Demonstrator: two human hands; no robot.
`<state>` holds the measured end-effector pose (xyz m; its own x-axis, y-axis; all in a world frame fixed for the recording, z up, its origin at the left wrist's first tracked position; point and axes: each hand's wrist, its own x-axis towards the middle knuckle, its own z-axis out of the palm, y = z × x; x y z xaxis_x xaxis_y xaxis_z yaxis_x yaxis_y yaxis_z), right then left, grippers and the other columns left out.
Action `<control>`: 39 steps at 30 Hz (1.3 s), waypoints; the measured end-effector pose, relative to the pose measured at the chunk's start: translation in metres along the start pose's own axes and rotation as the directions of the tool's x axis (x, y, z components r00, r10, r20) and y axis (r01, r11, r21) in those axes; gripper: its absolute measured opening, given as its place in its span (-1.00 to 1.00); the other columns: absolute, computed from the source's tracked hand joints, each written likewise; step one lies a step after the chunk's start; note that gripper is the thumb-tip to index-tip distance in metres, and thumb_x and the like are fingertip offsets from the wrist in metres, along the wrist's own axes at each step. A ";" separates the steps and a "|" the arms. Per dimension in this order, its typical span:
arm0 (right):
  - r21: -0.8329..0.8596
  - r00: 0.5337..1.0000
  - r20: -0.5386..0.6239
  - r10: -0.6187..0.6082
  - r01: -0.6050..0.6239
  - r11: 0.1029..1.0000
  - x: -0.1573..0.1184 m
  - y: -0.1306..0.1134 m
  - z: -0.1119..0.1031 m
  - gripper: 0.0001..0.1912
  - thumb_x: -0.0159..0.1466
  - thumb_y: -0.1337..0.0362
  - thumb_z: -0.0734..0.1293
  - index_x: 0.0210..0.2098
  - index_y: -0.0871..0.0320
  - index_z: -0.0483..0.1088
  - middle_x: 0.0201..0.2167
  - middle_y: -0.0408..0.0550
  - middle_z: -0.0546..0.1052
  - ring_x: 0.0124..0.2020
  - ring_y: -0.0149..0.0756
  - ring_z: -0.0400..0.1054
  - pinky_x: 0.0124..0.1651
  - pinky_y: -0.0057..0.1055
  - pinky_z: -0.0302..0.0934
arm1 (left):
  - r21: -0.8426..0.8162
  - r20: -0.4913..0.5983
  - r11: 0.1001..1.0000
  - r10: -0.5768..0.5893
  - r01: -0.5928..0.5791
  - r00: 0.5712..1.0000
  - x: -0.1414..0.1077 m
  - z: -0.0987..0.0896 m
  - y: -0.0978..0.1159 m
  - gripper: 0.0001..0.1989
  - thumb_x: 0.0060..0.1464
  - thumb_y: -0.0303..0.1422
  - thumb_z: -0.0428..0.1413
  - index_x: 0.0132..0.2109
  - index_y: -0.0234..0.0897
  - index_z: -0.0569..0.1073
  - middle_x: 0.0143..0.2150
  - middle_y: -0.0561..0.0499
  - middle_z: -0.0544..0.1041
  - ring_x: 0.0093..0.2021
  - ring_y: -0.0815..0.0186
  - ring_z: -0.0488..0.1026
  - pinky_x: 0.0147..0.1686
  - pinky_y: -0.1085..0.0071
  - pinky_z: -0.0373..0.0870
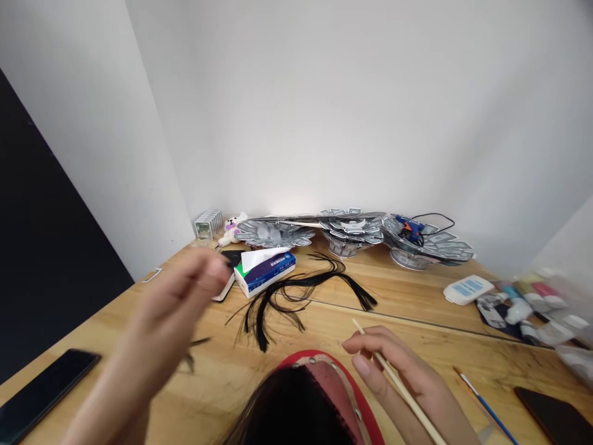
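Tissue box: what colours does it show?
The tissue box is blue and white with a green corner; it shows best in the head view.

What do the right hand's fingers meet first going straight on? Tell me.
The right hand, holding a thin wooden stick, has its fingers pointing left toward the loose black hair strands on the wooden tabletop. Those come first, though height is unclear, so it might pass above.

The left hand point(178, 290) is motion-blurred, so anything it holds is unclear.

bare left hand point(171, 303), blurred; bare right hand point(398, 377), short nails point(362, 367)
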<state>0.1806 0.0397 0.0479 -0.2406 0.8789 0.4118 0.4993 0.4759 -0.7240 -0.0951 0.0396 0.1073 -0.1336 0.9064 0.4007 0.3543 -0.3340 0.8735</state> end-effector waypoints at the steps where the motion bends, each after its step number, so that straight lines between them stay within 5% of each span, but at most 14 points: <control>1: 0.019 0.999 -0.029 0.031 -0.030 0.999 0.000 -0.002 0.000 -0.82 0.37 0.11 0.29 -0.26 -0.07 0.52 -0.27 -0.17 0.64 -0.18 -0.28 0.57 -0.18 -0.56 0.43 | -0.001 0.111 0.999 0.038 -0.038 0.993 -0.002 0.014 -0.003 -0.71 0.32 -0.16 0.04 -0.33 -0.23 0.38 -0.46 0.15 0.24 -0.48 0.45 0.14 -0.53 0.52 0.11; 3: 0.060 0.993 -0.067 0.092 -0.088 0.994 -0.001 -0.004 0.002 -0.82 0.34 0.08 0.32 -0.22 -0.05 0.54 -0.23 -0.13 0.67 -0.15 -0.24 0.58 -0.18 -0.54 0.45 | -0.016 0.332 1.000 0.030 -0.026 0.943 -0.008 0.045 -0.004 -0.68 0.35 -0.18 0.01 -0.35 -0.24 0.39 -0.43 0.12 0.31 -0.41 0.41 0.25 -0.42 0.52 0.22; 5: 0.096 0.988 -0.092 0.125 -0.116 0.989 -0.002 -0.002 0.003 -0.81 0.32 0.10 0.34 -0.16 -0.02 0.55 -0.15 -0.09 0.67 -0.11 -0.21 0.58 -0.18 -0.52 0.46 | -0.024 0.550 0.999 -0.006 0.023 0.835 -0.015 0.072 -0.002 -0.67 0.40 -0.19 -0.09 -0.32 -0.23 0.34 -0.38 0.11 0.34 -0.34 0.38 0.29 -0.31 0.50 0.26; 8: 0.140 0.993 -0.064 0.100 -0.090 0.986 -0.003 0.002 0.003 -0.82 0.31 0.14 0.36 -0.13 -0.02 0.55 -0.16 -0.11 0.66 -0.13 -0.24 0.57 -0.14 -0.50 0.44 | -0.009 0.657 0.999 -0.018 0.031 0.754 -0.024 0.095 0.002 -0.69 0.42 -0.21 -0.15 -0.23 -0.22 0.37 -0.29 0.07 0.44 -0.27 0.34 0.37 -0.22 0.47 0.29; 15: 0.145 0.974 0.087 0.210 -0.221 0.964 -0.002 0.001 -0.004 -0.86 0.28 0.19 0.34 -0.33 0.01 0.57 -0.36 -0.16 0.63 -0.32 -0.27 0.53 -0.24 -0.45 0.39 | 0.085 0.686 0.996 -0.052 -0.009 0.726 -0.036 0.107 -0.003 -0.75 0.38 -0.33 -0.21 -0.20 -0.19 0.32 -0.30 -0.03 0.55 -0.30 0.24 0.51 -0.25 0.43 0.36; 22: 0.195 0.958 0.148 0.244 -0.270 0.943 -0.003 -0.002 -0.007 -0.79 0.26 0.18 0.35 -0.47 0.07 0.52 -0.49 -0.18 0.56 -0.41 -0.28 0.47 -0.30 -0.46 0.33 | 0.149 0.655 0.989 -0.084 -0.019 0.751 -0.041 0.112 0.000 -0.87 0.31 -0.41 -0.20 -0.05 -0.17 0.16 -0.40 0.02 0.54 -0.42 0.22 0.50 -0.41 0.44 0.31; 27: 0.164 0.956 0.162 0.245 -0.271 0.949 -0.003 -0.003 -0.011 -0.76 0.31 0.17 0.30 -0.46 0.05 0.48 -0.48 -0.22 0.52 -0.40 -0.32 0.43 -0.29 -0.47 0.27 | 0.122 0.688 0.992 -0.082 -0.003 0.721 -0.043 0.107 -0.003 -0.80 0.31 -0.46 -0.19 0.00 -0.19 0.23 -0.23 -0.03 0.61 -0.25 0.24 0.57 -0.24 0.45 0.37; 31: 0.075 0.959 0.138 0.248 -0.260 0.963 -0.007 -0.001 -0.011 -0.75 0.34 0.18 0.26 -0.45 0.06 0.41 -0.50 -0.21 0.50 -0.42 -0.31 0.42 -0.33 -0.45 0.26 | 0.258 0.651 0.948 -0.030 -0.184 0.759 -0.047 0.107 -0.010 -0.79 0.32 -0.46 -0.15 -0.13 -0.21 0.38 -0.19 -0.08 0.58 -0.20 0.18 0.54 -0.17 0.37 0.41; 34: 0.046 0.963 0.141 0.228 -0.236 0.971 -0.010 -0.001 -0.007 -0.78 0.34 0.23 0.26 -0.44 0.06 0.42 -0.48 -0.20 0.52 -0.42 -0.32 0.43 -0.32 -0.45 0.27 | 0.268 0.670 0.920 0.035 -0.286 0.741 -0.051 0.107 -0.018 -0.72 0.24 -0.58 -0.13 -0.19 -0.23 0.43 -0.18 -0.07 0.55 -0.17 0.18 0.52 -0.11 0.33 0.44; 39: 0.237 0.940 0.181 0.288 -0.326 0.915 -0.021 0.011 0.001 -0.87 0.33 0.27 0.33 -0.32 0.01 0.53 -0.39 -0.21 0.63 -0.36 -0.35 0.51 -0.28 -0.52 0.35 | 0.212 0.641 0.913 0.139 -0.348 0.755 -0.059 0.099 -0.037 -0.63 0.18 -0.68 -0.12 -0.09 -0.18 0.43 -0.05 -0.04 0.54 -0.10 0.27 0.51 -0.08 0.43 0.45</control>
<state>0.1900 0.0266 0.0309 -0.2334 0.9692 0.0788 0.3381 0.1569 -0.9280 -0.0087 0.0240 0.0237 0.5419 0.8036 0.2462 0.5665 -0.5656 0.5994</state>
